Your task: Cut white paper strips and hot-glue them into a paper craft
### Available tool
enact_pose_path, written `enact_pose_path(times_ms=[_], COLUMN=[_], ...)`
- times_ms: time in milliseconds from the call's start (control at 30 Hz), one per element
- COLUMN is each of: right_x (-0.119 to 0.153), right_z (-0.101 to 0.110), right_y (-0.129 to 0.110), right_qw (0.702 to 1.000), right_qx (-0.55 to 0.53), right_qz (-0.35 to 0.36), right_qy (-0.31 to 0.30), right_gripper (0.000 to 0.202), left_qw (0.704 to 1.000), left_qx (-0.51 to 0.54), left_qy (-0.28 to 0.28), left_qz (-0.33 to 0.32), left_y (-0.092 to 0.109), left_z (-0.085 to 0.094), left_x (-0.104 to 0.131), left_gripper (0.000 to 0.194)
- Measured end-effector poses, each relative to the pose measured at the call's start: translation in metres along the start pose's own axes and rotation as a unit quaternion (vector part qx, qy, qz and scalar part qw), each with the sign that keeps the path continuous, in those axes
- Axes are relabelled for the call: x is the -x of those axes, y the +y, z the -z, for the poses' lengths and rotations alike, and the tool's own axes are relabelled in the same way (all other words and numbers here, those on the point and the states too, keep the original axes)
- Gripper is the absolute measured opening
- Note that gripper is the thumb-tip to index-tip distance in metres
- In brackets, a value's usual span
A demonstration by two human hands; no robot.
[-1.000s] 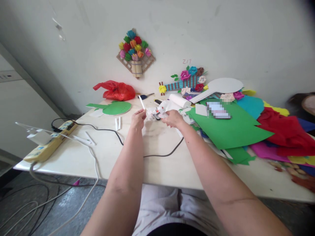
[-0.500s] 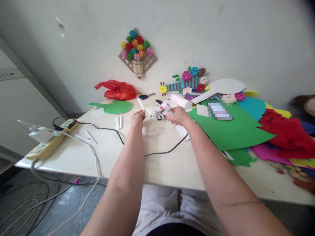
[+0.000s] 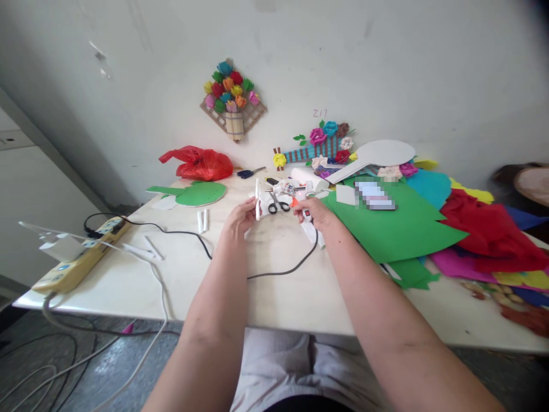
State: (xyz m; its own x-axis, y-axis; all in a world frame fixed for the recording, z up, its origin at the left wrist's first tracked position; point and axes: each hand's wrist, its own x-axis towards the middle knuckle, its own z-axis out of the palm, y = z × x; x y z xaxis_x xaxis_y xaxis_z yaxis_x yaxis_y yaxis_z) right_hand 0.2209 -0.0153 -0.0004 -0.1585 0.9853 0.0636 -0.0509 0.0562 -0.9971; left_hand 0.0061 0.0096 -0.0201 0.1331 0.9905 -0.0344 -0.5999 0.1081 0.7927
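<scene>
Near the middle of the table, my left hand [image 3: 245, 216] pinches a thin white strip [image 3: 258, 197], which stands roughly upright. My right hand [image 3: 312, 212] is wrapped round a white glue gun [image 3: 306, 214] with an orange tip, pointing left toward the strip but apart from it. A black cord runs down from the gun. Between the hands lie black-handled scissors [image 3: 279, 207], with crumpled clear and white material behind them. Two short white strips [image 3: 203, 220] lie left of my left hand.
A yellow power strip [image 3: 72, 269] with cables is at left. Behind are a green guitar-shaped piece [image 3: 201, 193], a red bag [image 3: 203, 165] and dark scissors [image 3: 251, 172]. Green sheets [image 3: 398, 223], a phone [image 3: 374, 195] and coloured paper lie at right. Paper flowers [image 3: 234, 91] hang on the wall.
My left hand has turned the white strip more upright. My right hand has drawn the glue gun down and slightly right, baring the scissors. The view has shifted slightly.
</scene>
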Motion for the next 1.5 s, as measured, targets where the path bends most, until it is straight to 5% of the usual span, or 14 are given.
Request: enact_pose_path(times_ms=[300, 533, 1500], right_x=[-0.001, -0.001, -0.004], right_z=[0.001, 0.001, -0.003], right_y=[0.012, 0.015, 0.016], right_qw=[0.996, 0.995, 0.997], right_qx=[-0.064, -0.064, -0.057], right_qz=[-0.048, -0.049, -0.049], right_qy=[-0.031, -0.052, -0.034], right_gripper=[0.009, 0.009, 0.007], left_qw=[0.998, 0.99, 0.994], left_qx=[0.044, 0.094, 0.044], left_qy=[-0.015, -0.088, -0.071], left_qz=[0.045, 0.052, 0.069], left_y=[0.002, -0.001, 0.0], left_z=[-0.003, 0.001, -0.003], left_x=[0.007, 0.002, 0.005], left_gripper=[0.019, 0.019, 0.018])
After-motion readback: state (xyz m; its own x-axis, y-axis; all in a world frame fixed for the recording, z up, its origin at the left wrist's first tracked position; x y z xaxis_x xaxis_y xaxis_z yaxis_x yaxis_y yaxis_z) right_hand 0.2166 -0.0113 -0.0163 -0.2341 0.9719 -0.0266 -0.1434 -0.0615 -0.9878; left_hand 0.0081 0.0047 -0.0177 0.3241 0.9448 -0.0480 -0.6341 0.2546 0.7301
